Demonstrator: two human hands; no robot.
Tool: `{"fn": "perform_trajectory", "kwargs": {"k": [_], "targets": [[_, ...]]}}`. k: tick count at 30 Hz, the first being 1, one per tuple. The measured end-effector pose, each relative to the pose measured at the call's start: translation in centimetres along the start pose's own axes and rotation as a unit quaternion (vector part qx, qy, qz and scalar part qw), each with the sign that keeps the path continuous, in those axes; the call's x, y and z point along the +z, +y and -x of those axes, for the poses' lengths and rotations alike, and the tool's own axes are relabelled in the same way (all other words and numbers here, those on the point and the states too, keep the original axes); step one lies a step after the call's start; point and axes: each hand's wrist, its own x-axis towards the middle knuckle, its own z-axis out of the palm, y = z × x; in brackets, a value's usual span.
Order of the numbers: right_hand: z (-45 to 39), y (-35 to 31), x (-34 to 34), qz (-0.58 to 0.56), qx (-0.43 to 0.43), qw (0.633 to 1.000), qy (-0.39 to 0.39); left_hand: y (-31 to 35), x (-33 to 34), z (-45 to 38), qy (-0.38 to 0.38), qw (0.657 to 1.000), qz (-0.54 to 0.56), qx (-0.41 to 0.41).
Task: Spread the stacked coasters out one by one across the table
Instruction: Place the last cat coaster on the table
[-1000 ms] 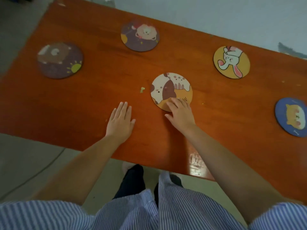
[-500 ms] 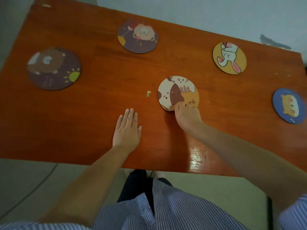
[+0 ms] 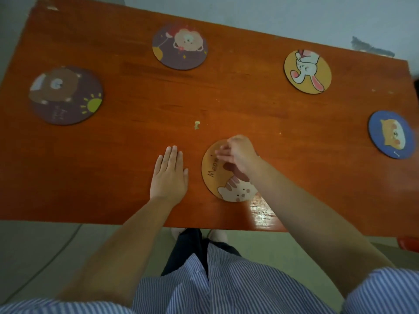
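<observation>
Basically we see the right hand blurred over the far edge of the round orange cat-print coaster lying flat near the front edge of the orange-brown wooden table; fingers bent down onto it, but we cannot tell whether they pinch it. Our left hand lies flat, fingers together, palm on the wood just beside it, holding nothing. We judge the disc thin, stiff, light and prone to sliding, so take it by the rim, lifting one edge.

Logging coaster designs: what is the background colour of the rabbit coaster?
Yellow-orange, on the rabbit coaster; clearest in the head view.
</observation>
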Motion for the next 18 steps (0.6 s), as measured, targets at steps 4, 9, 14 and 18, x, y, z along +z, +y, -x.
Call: {"fn": "perform_trajectory", "kwargs": {"k": [4,9,14,18], "targets": [[-1.2,0.5,-4.0,0.262,-0.205,0.938,0.1,0.0,0.1,0.0,0.003,1.0,-0.004,-0.003],[-1.4,2.9,-5.8,0.505,-0.163,0.839,0.12,0.1,0.0,-0.2,0.004,1.0,-0.003,-0.007],[-1.3,3.2,-6.6,0.478,-0.167,0.852,0.131,0.1,0.0,-0.1,0.004,1.0,0.0,-0.012],[-0.4,4.7,-9.7,0.408,-0.173,0.881,0.165,0.1,0.0,0.0,0.008,1.0,-0.01,-0.017]]}}
